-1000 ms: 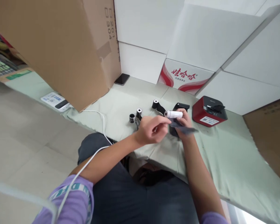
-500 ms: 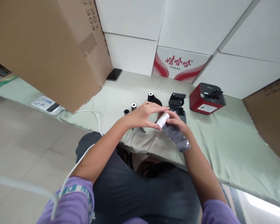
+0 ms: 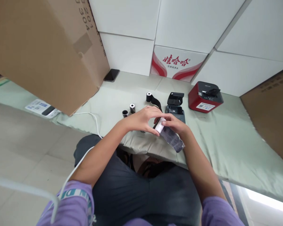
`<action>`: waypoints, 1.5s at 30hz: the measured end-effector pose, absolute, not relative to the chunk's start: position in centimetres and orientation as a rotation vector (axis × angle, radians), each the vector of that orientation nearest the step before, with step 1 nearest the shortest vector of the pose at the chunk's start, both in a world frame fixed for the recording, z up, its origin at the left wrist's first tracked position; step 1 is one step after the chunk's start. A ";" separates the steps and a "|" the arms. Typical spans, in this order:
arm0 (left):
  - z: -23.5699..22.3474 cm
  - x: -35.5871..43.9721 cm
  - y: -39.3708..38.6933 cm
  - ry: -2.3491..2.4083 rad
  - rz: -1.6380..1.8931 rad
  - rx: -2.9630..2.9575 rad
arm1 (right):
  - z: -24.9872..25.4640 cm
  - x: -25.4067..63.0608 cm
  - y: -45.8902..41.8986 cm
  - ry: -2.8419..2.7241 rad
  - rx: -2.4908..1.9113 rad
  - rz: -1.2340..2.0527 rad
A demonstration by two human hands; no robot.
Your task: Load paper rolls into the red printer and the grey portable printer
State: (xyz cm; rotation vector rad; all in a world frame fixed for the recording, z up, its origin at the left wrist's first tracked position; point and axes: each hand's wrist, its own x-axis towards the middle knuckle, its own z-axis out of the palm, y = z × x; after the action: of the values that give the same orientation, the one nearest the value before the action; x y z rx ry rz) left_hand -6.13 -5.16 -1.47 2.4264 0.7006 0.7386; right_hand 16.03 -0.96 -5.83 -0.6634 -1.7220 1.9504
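A small white paper roll (image 3: 159, 125) is held between my two hands, over the front part of the table. My left hand (image 3: 143, 121) reaches round it from the left, its thumb at the roll's near end and its fingers stretched over the far end. On the other side, my right hand (image 3: 175, 123) grips the roll with thumb and fingers. A strip of dark, shiny film (image 3: 172, 139) hangs from the roll below my right hand. Just beyond the hands lies a dark portable printer (image 3: 175, 111) with its lid raised.
Rolls in dark wrapping, one (image 3: 132, 108) among them, and a curled black strip (image 3: 156, 102) are left of the printer. A red and black box-shaped device (image 3: 205, 97) stands right. A phone (image 3: 112, 75), a carton (image 3: 61, 56) and a white cable (image 3: 93, 116) are leftward; white boxes (image 3: 127, 53) line the back.
The whole view has shifted slightly, so things appear further left. My hands have moved a little toward me with the roll, and more of the open printer shows.
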 end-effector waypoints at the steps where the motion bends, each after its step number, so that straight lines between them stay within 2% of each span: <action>1: -1.5 -6.1 -5.2 0.708 0.755 2.408 | -5.8 16.2 -0.9 -1.715 -0.670 1.936; 5: -1.7 -5.7 -5.4 0.813 0.845 2.152 | -6.2 16.6 -0.5 -1.555 -0.724 1.882; 12: -1.7 -3.9 -6.2 0.938 0.821 1.231 | -6.0 17.2 0.3 -1.436 -0.650 1.723; 18: -2.4 -2.9 -6.4 1.073 0.727 1.037 | -5.6 18.5 1.0 -1.496 -0.600 1.517; 23: -2.9 -2.8 -6.1 1.107 0.710 0.962 | -5.0 19.5 1.0 -1.615 -0.556 1.476; 28: -3.8 -2.8 -5.6 1.047 0.809 1.063 | -4.5 18.7 0.2 -1.645 -0.642 1.648; 33: -4.4 -2.7 -5.4 0.978 1.070 1.554 | -4.7 18.0 -0.5 -1.428 -0.793 1.830; 39: -3.5 -3.4 -5.4 0.941 0.933 2.031 | -4.7 18.4 -0.9 -1.574 -0.887 1.950; 42: -3.7 -3.4 -5.2 0.957 0.887 2.099 | -4.3 18.6 -1.0 -1.621 -0.939 1.905; 45: -4.4 -3.0 -5.0 1.010 0.890 2.124 | -4.2 19.5 -0.2 -1.593 -1.012 1.666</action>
State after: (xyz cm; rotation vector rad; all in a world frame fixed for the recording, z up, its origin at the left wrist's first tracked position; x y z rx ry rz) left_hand -2.96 -4.99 -4.39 2.1240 1.0100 0.8902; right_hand 19.49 -0.23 -4.16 -1.0123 -1.5928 1.6656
